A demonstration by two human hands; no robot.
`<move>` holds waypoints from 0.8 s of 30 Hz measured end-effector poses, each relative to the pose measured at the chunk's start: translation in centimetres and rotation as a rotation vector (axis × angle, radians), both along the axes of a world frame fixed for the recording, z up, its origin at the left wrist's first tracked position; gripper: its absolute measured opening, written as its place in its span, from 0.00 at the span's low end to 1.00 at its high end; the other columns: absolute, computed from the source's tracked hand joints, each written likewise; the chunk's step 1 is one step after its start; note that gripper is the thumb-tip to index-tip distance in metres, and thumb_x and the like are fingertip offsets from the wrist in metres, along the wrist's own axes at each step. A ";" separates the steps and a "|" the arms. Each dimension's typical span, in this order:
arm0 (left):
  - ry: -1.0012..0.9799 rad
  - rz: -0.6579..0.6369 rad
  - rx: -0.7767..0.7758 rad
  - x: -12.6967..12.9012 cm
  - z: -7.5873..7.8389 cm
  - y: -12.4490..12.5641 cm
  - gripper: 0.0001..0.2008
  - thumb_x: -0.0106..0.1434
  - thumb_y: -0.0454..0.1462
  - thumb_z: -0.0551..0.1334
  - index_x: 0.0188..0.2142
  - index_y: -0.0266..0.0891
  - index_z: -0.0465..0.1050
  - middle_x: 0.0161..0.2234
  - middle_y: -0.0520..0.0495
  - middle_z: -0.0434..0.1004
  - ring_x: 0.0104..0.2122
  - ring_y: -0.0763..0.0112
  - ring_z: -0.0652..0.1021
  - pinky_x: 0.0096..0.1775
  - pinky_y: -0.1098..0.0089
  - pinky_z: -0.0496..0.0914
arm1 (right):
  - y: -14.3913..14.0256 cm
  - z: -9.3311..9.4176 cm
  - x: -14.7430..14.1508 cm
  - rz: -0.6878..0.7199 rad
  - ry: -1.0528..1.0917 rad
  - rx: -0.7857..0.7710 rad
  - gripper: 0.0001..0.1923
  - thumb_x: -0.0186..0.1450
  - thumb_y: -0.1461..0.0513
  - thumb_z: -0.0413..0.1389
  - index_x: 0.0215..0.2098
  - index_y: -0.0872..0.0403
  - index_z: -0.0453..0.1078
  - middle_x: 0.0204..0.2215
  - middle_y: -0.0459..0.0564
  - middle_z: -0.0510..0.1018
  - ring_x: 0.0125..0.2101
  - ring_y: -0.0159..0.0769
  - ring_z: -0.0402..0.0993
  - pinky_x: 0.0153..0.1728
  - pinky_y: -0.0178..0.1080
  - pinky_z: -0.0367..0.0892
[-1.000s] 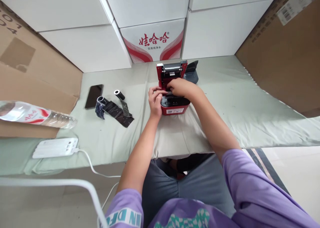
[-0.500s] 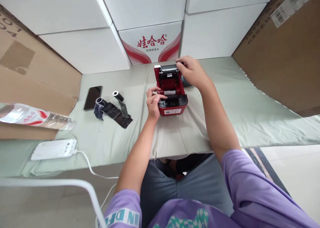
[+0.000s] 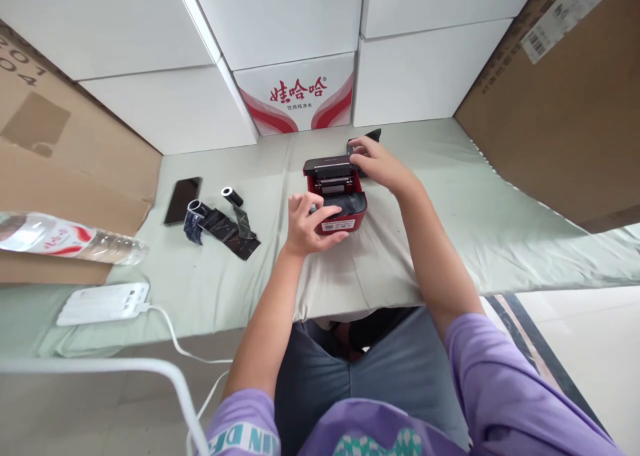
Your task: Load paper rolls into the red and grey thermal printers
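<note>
A small red and black printer (image 3: 345, 206) stands on the pale green cloth of the table (image 3: 440, 196), its lid folded nearly down. My left hand (image 3: 306, 224) grips the printer's front left corner. My right hand (image 3: 376, 164) rests on the rear right of the lid (image 3: 326, 165), fingers curled over its edge. A dark object (image 3: 373, 136) lies just behind that hand, partly hidden.
Left of the printer lie two black ribbon rolls with loose film (image 3: 220, 216) and a dark phone (image 3: 180, 200). A water bottle (image 3: 70, 239) and a white power strip (image 3: 103, 303) with a cable sit at the left. White boxes (image 3: 295, 89) and brown cardboard (image 3: 565, 109) wall the table.
My right hand left the inside of the printer, took the raised lid and pushed it down. My left hand shifted to the front corner.
</note>
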State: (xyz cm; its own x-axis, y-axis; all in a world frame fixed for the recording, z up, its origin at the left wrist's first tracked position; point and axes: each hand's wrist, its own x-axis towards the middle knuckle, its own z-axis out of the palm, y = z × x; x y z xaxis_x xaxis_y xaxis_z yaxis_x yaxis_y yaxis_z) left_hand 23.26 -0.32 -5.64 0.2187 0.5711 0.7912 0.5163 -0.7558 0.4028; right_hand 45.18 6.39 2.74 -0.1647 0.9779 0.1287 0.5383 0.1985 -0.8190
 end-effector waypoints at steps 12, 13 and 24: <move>-0.100 -0.016 -0.047 0.8 -0.4 -1.0 0.21 0.68 0.56 0.59 0.32 0.48 0.83 0.41 0.41 0.74 0.46 0.55 0.72 0.55 0.51 0.64 | -3.7 -4.6 -2.0 -0.008 0.512 -0.233 0.35 0.60 0.58 0.49 0.66 0.50 0.60 0.56 0.51 0.78 0.52 0.41 0.74 0.54 0.45 0.72; -0.186 0.008 -0.089 1.1 -0.5 -0.9 0.21 0.69 0.56 0.58 0.35 0.48 0.83 0.45 0.40 0.74 0.50 0.54 0.72 0.57 0.51 0.63 | -3.7 -4.6 -2.0 0.002 0.505 -0.232 0.34 0.60 0.57 0.50 0.66 0.50 0.60 0.54 0.52 0.79 0.51 0.42 0.75 0.54 0.45 0.72; -0.878 -0.198 -0.786 1.2 -3.2 4.5 0.19 0.67 0.47 0.60 0.56 0.48 0.75 0.54 0.46 0.80 0.53 0.60 0.80 0.53 0.61 0.76 | -3.8 -4.2 -1.6 -0.014 0.581 -0.308 0.36 0.56 0.58 0.52 0.63 0.52 0.63 0.51 0.51 0.80 0.47 0.40 0.76 0.46 0.40 0.74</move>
